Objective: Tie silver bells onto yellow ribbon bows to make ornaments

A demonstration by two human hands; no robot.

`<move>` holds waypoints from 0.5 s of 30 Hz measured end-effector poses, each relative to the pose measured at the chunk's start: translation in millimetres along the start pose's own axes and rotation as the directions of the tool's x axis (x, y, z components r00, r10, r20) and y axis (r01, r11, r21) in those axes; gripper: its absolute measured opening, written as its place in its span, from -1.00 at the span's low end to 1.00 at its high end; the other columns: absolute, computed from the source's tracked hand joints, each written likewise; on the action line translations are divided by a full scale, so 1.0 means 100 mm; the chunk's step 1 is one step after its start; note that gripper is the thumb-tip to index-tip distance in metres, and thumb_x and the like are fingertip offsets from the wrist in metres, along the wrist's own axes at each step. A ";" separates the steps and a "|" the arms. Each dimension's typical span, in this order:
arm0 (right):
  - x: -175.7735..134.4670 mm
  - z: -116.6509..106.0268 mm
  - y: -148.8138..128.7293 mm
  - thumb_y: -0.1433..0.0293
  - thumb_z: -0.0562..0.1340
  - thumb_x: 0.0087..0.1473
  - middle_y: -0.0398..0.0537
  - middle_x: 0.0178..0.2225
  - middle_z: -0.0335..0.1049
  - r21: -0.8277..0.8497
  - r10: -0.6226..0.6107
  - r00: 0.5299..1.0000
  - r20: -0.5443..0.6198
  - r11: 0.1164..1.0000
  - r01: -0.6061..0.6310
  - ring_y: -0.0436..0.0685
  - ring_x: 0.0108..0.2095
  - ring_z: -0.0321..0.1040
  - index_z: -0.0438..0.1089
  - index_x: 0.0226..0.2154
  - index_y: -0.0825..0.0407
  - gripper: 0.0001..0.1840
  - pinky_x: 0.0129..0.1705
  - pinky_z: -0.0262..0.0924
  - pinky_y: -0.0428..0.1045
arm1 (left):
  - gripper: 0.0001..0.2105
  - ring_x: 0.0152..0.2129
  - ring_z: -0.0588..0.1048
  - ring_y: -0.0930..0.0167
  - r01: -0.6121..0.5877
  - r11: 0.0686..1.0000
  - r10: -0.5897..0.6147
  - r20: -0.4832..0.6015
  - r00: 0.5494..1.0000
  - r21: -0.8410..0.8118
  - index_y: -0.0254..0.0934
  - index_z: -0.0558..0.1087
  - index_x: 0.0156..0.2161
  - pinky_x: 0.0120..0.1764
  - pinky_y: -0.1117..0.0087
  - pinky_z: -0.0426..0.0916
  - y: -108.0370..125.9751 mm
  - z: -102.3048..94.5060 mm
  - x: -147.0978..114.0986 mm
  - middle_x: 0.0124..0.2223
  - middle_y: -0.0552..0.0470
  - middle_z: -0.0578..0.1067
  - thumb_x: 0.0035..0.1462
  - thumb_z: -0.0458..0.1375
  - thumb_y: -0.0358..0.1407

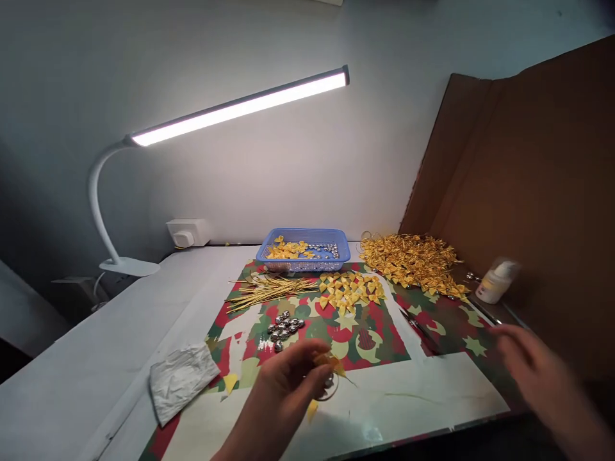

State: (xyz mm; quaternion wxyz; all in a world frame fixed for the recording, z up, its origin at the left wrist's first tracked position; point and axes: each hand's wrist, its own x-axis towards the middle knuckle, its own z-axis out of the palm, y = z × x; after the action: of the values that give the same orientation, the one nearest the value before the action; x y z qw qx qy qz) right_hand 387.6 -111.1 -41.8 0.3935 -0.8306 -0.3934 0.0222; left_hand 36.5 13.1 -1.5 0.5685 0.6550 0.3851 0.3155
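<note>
Near the front of the table, my left hand (288,390) pinches a yellow ribbon bow (334,363) between thumb and fingers. A clear ring (331,389) and a silver bell (329,380) hang just under it, partly behind the thumb. At the right edge, my right hand (538,371) is smeared by motion, so its fingers cannot be read. It is nearest to a slim metal tool (485,313) and dark scissors (420,330). Beyond my left hand lie several silver bells (284,326), gold twisted cords (269,291) and small yellow bows (350,291).
A blue basket (346,256) with bows and bells stands against the wall. A heap of finished-looking yellow bows (413,259) lies beside a cardboard panel (528,173). A white bottle (494,282) stands right, crumpled white packet (182,381) lies left, lamp (240,105) overhead.
</note>
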 end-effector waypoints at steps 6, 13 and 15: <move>0.16 0.64 -0.18 0.00 -0.02 0.21 -0.07 -0.43 0.36 0.150 -0.023 0.952 0.305 0.988 -0.024 0.11 -0.44 0.35 0.28 0.11 0.02 -0.40 -0.43 0.19 -0.03 | -0.74 -0.57 0.33 0.53 0.064 0.981 -0.068 -0.014 0.998 -0.185 -0.25 0.46 -0.16 -0.48 0.53 0.30 0.16 0.20 -0.06 -0.47 0.11 0.38 0.12 0.23 -0.13; 0.19 0.56 -0.28 -0.05 0.08 0.16 -0.26 -0.65 0.01 0.216 -0.024 0.912 0.409 0.974 -0.072 0.01 -0.65 0.04 0.25 0.09 0.12 -0.33 -0.57 -0.11 -0.10 | -0.76 -0.57 0.32 0.52 0.152 0.985 -0.149 0.052 0.988 -0.076 -0.32 0.56 -0.29 -0.54 0.54 0.22 0.01 0.07 -0.03 -0.46 0.04 0.40 0.12 0.23 -0.14; 0.21 0.52 -0.33 -0.03 0.11 0.13 -0.24 -0.65 0.06 0.214 -0.023 0.906 0.423 0.974 -0.076 0.01 -0.65 0.06 0.27 0.07 0.10 -0.35 -0.58 -0.09 -0.09 | -0.76 -0.58 0.30 0.54 0.164 0.969 -0.162 0.029 0.986 -0.183 -0.33 0.56 -0.30 -0.53 0.55 0.21 -0.02 0.08 -0.03 -0.49 0.06 0.39 0.09 0.26 -0.15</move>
State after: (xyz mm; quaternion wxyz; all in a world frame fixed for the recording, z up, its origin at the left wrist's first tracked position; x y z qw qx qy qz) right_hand 362.6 -51.7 -49.5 0.3905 -0.7612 -0.4527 0.2513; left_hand 41.5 6.9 -5.0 0.6535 0.5675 0.4028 0.2978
